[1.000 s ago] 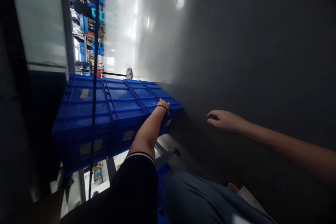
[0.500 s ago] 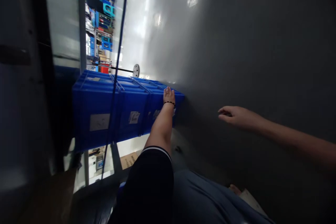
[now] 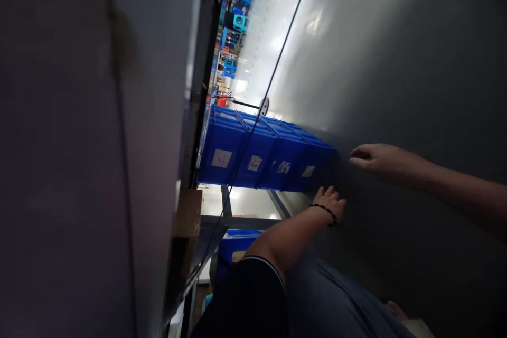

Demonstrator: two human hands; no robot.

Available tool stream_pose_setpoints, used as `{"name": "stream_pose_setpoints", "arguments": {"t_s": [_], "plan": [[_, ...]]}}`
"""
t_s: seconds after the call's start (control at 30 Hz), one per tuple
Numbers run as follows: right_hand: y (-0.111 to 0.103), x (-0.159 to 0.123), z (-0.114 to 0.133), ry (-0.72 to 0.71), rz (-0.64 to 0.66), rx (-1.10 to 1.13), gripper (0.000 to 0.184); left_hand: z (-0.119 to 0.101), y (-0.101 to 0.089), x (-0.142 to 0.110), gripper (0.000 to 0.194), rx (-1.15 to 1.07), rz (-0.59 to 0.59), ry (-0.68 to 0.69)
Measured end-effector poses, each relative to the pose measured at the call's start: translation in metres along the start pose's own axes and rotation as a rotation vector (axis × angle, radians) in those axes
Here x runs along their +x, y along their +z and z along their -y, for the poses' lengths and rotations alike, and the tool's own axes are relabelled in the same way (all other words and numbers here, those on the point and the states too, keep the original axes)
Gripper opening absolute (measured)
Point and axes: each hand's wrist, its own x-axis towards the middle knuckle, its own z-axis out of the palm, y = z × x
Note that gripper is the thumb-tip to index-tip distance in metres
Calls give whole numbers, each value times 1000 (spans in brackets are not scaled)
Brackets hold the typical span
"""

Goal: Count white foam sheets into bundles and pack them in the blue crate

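The view is turned sideways, with the floor on the right. My left hand (image 3: 329,202), wearing a dark beaded bracelet, is held in the air near the end of a stack of blue plastic crates (image 3: 265,140), its fingers spread and nothing in it. Several crates carry white paper labels (image 3: 221,158). Farther right, my right hand (image 3: 372,157) hangs over the grey floor, fingers loosely curved and thumb apart, with no object in its grasp. It is just past the stack's end and not touching it.
A large blurred pale panel (image 3: 71,142) fills the left side. A dark cord (image 3: 285,37) crosses in front of the crates. Metal frame bars (image 3: 245,222), a cardboard box (image 3: 188,213) and another blue bin (image 3: 233,245) lie below. Stools (image 3: 240,22) stand far off on the shiny floor (image 3: 415,63).
My left hand has come off the blue crate it was touching and moved toward my right hand. The view has shifted, so the crates sit farther right and the pale panel covers more.
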Motion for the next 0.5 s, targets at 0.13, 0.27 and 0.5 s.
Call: {"name": "stream_pose_setpoints", "arguments": {"t_s": [0.13,0.27,0.5], "plan": [[-13,-15,10,-32,-18,5,29,-37,-23,-24,56,-87,62,26],[-27,-25,12,-64,-50,-2,28,-73,-48,-40,59,-145,37,85],[-43,-35,2,-40,-114,-29,30,-91,-62,-41,57,-202,-9,117]]}}
